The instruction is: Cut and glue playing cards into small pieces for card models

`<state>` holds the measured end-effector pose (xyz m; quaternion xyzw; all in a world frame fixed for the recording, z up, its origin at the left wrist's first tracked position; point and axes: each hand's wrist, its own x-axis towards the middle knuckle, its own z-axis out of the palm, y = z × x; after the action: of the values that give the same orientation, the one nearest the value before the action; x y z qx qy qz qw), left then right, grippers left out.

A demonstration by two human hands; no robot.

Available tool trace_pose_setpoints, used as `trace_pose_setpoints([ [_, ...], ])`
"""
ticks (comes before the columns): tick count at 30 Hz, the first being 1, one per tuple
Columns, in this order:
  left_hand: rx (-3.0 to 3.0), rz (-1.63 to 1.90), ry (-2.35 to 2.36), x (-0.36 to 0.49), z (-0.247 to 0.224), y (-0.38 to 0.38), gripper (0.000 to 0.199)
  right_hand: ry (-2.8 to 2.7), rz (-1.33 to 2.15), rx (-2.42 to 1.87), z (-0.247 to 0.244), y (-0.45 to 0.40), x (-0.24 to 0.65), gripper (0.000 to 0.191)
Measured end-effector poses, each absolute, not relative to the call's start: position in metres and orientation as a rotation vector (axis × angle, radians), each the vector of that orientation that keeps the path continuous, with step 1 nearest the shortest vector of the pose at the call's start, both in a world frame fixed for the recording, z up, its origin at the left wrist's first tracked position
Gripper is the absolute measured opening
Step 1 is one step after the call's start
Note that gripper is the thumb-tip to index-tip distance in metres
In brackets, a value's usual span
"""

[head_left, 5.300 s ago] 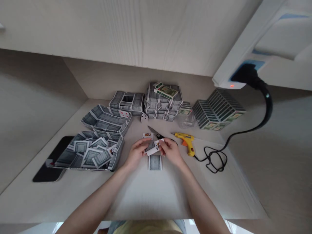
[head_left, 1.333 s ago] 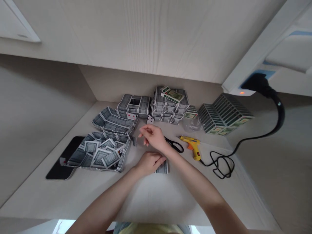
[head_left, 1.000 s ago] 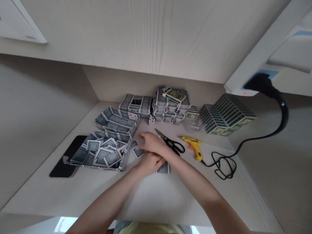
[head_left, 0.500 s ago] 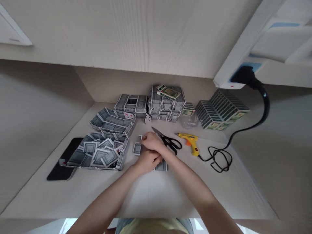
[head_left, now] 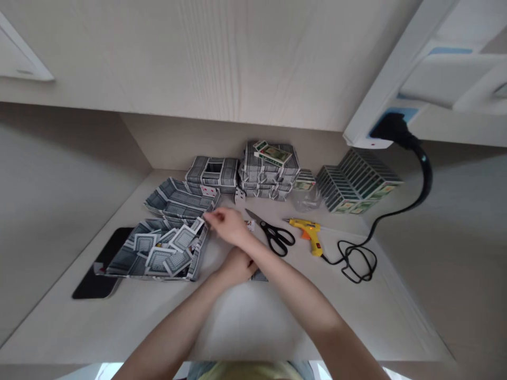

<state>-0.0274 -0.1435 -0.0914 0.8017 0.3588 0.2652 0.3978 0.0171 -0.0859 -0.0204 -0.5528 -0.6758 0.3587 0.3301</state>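
Observation:
My right hand (head_left: 224,224) crosses over my left wrist, its fingers spread and reaching towards the corner of a tray folded from playing cards (head_left: 200,248). Loose grey-backed cards lie in that tray, and one tilts up at the corner near my fingertips. My left hand (head_left: 236,266) rests low on the tabletop, its fingers curled. A grey-backed card (head_left: 259,276) lies under its edge, mostly hidden. A small white card scrap (head_left: 250,225) sits just beyond my right hand, next to black-handled scissors (head_left: 276,237).
Behind are a second card tray (head_left: 178,198), a windowed card box (head_left: 212,171) and a stack of card boxes (head_left: 269,169). To the right are a yellow glue gun (head_left: 309,232) with black cord (head_left: 356,261) and rows of card boxes (head_left: 356,187). A black phone (head_left: 93,285) lies under the tray's left edge.
My right hand has moved left to the tray corner. The grey-backed card beside the tray no longer lies on the tabletop. The view has shifted slightly.

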Motion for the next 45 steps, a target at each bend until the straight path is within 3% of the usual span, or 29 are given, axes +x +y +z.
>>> trace_pose_setpoints([
  [4,2.166,0.594,0.87,-0.024,-0.08,-0.144,0.032,-1.733,0.556,-1.891,-0.029,-0.045,0.047,0.027],
  [8,2.225,0.585,0.867,-0.024,-0.076,-0.144,0.039,-1.73,0.495,-1.959,-0.036,-0.016,0.057,0.032],
  [15,2.341,0.626,0.868,-0.025,-0.079,-0.145,0.04,-1.693,0.429,-1.984,-0.036,-0.007,0.063,0.022],
  [21,2.118,0.834,0.958,-0.027,-0.081,-0.146,0.04,-1.651,0.358,-1.845,-0.016,-0.025,0.086,0.026],
  [24,1.664,1.062,0.994,-0.03,-0.081,-0.141,0.035,-1.683,0.196,-1.564,-0.006,-0.062,0.093,0.024],
  [26,1.288,1.138,0.886,-0.034,-0.079,-0.136,0.045,-1.868,0.102,-1.419,-0.004,-0.095,0.096,0.02],
  [29,0.975,1.106,0.701,-0.038,-0.071,-0.129,0.059,-2.276,-0.016,-1.203,-0.012,-0.137,0.099,0.019],
  [32,0.954,0.977,0.673,-0.041,-0.063,-0.128,0.058,-2.393,-0.045,-1.164,-0.023,-0.16,0.103,0.024],
  [36,0.974,0.935,0.704,-0.041,-0.059,-0.129,0.059,-2.303,0.199,-1.204,-0.027,-0.166,0.114,0.023],
  [40,1.08,1.036,0.873,-0.039,-0.062,-0.125,0.065,-1.994,0.385,-1.49,-0.031,-0.161,0.139,0.035],
  [45,1.234,1.204,1.061,-0.041,-0.072,-0.126,0.05,-1.381,-0.129,-2.139,-0.06,-0.154,0.189,0.049],
])
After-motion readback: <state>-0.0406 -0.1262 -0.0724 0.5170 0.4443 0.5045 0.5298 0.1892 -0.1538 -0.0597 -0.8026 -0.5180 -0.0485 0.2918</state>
